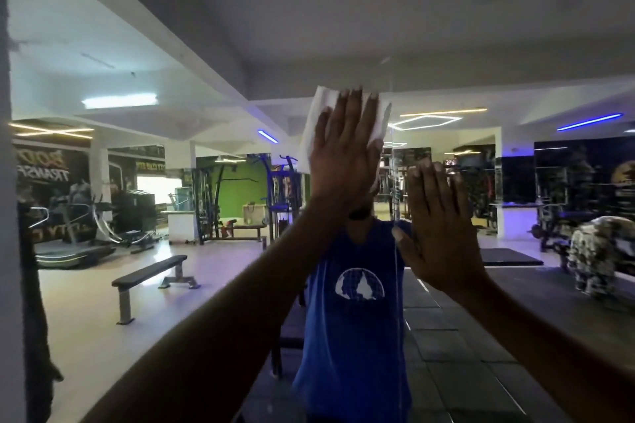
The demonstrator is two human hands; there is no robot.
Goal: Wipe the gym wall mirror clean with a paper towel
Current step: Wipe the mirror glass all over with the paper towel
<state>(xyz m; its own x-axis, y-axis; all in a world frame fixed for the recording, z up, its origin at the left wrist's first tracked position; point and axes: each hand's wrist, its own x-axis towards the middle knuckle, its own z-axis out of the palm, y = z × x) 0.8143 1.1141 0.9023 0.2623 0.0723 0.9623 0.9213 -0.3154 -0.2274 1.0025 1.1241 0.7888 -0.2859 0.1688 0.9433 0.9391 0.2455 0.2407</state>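
A glossy, smooth glass surface is shown by the mirror [213, 182], with the room reflected in it. The paper towel [321, 113] is seen as white, matt, slightly crinkled paper. The reflected shirt [354, 336] appears as soft blue cloth with a white print.

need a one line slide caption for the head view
Left hand presses a white paper towel flat against the gym wall mirror; right hand rests open on the glass.
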